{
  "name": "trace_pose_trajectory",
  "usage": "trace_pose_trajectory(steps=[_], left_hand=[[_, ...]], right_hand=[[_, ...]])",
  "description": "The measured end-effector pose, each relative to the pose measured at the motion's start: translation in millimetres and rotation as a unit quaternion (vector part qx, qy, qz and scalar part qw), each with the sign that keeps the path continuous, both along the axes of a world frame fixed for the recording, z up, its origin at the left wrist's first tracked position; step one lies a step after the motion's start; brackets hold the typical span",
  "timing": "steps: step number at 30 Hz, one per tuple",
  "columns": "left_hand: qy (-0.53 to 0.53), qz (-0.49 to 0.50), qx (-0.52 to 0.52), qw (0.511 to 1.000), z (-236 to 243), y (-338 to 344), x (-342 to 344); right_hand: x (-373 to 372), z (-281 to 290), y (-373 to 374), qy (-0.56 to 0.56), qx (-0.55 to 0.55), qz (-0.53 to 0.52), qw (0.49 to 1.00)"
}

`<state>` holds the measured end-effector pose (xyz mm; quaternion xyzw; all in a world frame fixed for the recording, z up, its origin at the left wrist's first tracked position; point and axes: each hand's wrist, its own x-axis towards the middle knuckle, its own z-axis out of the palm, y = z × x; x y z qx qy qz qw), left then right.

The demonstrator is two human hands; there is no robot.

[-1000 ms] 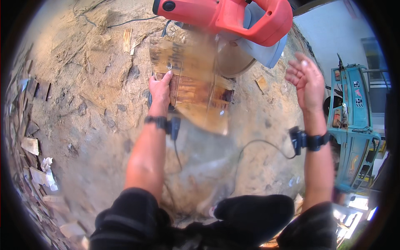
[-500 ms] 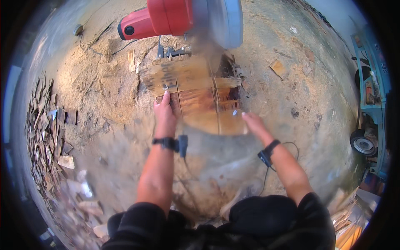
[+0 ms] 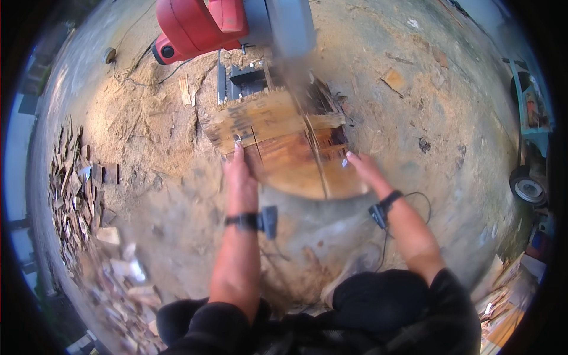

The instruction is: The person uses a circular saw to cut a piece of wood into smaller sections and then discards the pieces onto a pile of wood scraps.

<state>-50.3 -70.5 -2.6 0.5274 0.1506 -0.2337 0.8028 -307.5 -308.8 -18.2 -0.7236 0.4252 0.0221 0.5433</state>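
Observation:
A worn wooden slab (image 3: 284,155) with a rounded near edge, long dark splits and dark stamped marks lies in front of me. My left hand (image 3: 241,176) grips its left edge, thumb on top and the other fingers mostly hidden. At the right edge, my right hand (image 3: 365,168) holds the slab with the thumb side up. Just beyond the slab stands a red power saw (image 3: 198,26) with a grey blade guard (image 3: 290,29). The area under the guard is blurred, and the slab's far end reaches beneath it. Part of a dark metal base (image 3: 239,80) shows below the saw.
Sawdust (image 3: 142,106) covers the ground around the saw. A heap of wood scraps (image 3: 74,183) lies at the left, more scraps (image 3: 500,302) at the lower right. A blue-green wheeled frame (image 3: 526,106) stands at the far right. A dark cable (image 3: 177,70) runs left of the saw.
The view has shifted, so the saw sits further left and higher. My right hand, near the slab's corner before, is now against its right edge. The left hand keeps its grip.

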Motion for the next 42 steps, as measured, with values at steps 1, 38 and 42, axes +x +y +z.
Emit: trace_pose_trajectory(steps=[1, 38, 42], left_hand=[[0.002, -0.001, -0.003, 1.000, -2.1, 2.3, -2.5], [-0.127, -0.008, 0.117, 0.985, -2.3, 69.4, -38.6], [-0.137, -0.003, 0.178, 0.974, 7.7, 64.8, -36.7]], right_hand=[[-2.5, 2.3, 1.1, 0.007, 0.015, -0.003, 1.000], [-73.7, 37.9, 58.7, 0.041, -0.159, 0.001, 0.986], [-63.3, 39.3, 74.1, 0.019, -0.043, -0.017, 0.999]])
